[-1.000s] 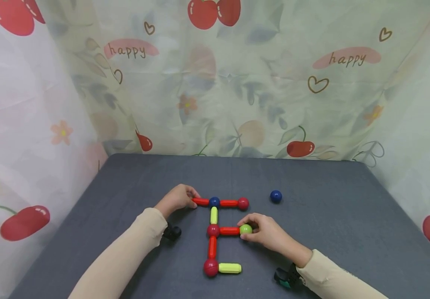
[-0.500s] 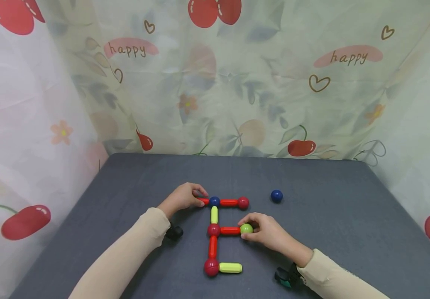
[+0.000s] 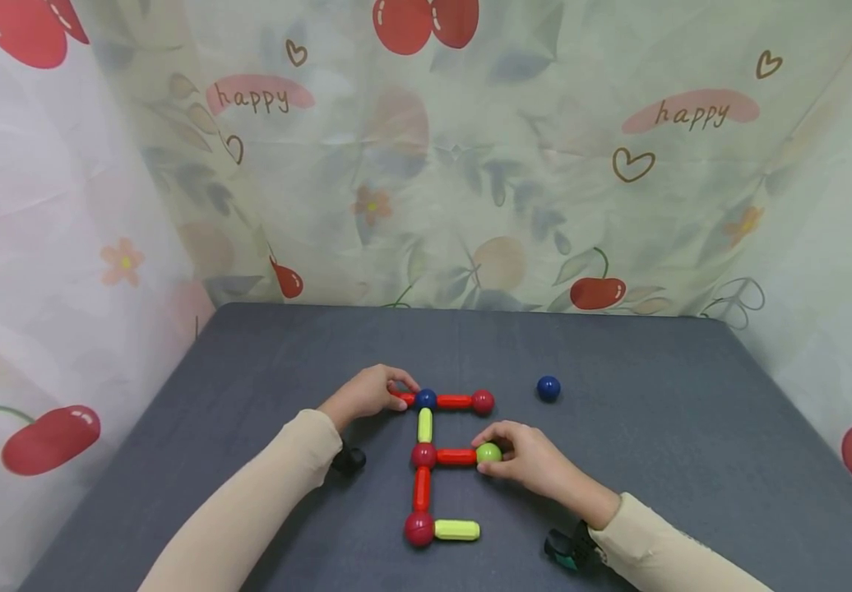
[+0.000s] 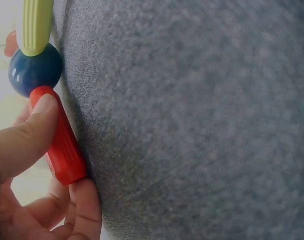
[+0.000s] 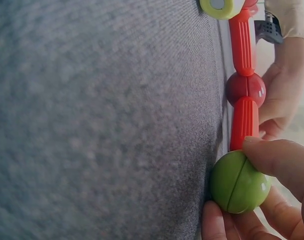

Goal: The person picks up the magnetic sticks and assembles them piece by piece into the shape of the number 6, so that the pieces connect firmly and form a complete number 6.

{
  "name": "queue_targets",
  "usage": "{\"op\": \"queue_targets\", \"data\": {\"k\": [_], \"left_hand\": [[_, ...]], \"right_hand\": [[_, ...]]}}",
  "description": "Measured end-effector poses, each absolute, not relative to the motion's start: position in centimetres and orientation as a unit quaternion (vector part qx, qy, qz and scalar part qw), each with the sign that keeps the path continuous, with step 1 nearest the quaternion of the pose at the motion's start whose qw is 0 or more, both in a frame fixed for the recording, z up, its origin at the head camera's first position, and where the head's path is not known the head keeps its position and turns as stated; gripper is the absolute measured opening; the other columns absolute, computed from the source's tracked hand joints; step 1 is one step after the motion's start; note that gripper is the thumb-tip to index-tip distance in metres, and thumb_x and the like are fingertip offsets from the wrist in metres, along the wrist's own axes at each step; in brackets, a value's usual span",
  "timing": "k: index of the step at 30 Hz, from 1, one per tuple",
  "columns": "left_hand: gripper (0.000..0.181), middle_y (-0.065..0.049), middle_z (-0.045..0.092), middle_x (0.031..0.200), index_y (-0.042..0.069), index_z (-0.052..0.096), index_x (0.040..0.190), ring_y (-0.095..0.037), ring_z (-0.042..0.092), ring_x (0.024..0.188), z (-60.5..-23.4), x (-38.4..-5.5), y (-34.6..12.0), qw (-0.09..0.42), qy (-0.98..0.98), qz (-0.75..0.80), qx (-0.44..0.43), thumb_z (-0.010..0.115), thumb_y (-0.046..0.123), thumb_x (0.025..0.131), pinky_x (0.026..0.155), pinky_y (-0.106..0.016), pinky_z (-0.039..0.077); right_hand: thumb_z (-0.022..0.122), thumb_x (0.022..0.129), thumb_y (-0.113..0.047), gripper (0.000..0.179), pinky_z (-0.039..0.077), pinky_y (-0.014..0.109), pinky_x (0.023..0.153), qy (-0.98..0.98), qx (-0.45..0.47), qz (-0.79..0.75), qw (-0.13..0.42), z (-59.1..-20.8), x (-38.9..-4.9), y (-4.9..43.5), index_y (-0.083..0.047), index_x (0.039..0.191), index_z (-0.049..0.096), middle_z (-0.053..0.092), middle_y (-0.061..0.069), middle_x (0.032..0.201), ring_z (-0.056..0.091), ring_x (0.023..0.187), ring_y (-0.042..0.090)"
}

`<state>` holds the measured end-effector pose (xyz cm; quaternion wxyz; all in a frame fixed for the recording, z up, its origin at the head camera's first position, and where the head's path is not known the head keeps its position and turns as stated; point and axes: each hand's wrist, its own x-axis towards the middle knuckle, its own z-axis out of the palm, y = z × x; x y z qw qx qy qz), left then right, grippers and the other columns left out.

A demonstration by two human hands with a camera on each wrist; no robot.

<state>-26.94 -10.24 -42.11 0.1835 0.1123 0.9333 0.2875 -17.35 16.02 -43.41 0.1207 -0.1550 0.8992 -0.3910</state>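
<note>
My left hand (image 3: 363,395) pinches a red rod (image 4: 69,155) that joins the left side of a blue ball (image 3: 426,400). In the left wrist view the thumb lies along the rod near the ball, other fingers behind and at its free end. On the ball's right, another red rod (image 3: 455,401) ends in a red ball (image 3: 482,401). A yellow-green rod (image 3: 425,426) runs down to a second red ball (image 3: 423,455). From there a red rod (image 3: 456,457) leads to a green ball (image 5: 237,185), gripped between thumb and fingers of my right hand (image 3: 533,462).
Below the middle ball, a red rod (image 3: 422,491) reaches a larger-looking red ball (image 3: 419,529) with a yellow-green rod (image 3: 457,530) pointing right. A loose blue ball (image 3: 548,388) lies at the back right of the grey table (image 3: 655,411). Patterned curtains (image 3: 456,181) enclose the table.
My left hand has slid a little to the right along the red rod, closer to the blue ball. My right hand keeps its place on the green ball.
</note>
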Motion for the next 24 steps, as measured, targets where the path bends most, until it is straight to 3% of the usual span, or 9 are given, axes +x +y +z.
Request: {"op": "queue_targets", "data": {"k": [24], "left_hand": [[0.028, -0.011, 0.059, 0.123, 0.030, 0.073, 0.109, -0.024, 0.053, 0.099, -42.22, -26.95, -10.70, 0.181, 0.937, 0.275, 0.112, 0.070, 0.010, 0.088, 0.083, -0.037, 0.048]], "right_hand": [[0.078, 0.081, -0.013, 0.023, 0.052, 0.026, 0.072, 0.898, -0.151, -0.393, 0.130, -43.36, -17.40, 15.97, -0.015, 0.102, 0.069, 0.065, -0.001, 0.101, 0.057, 0.083, 0.012]]}}
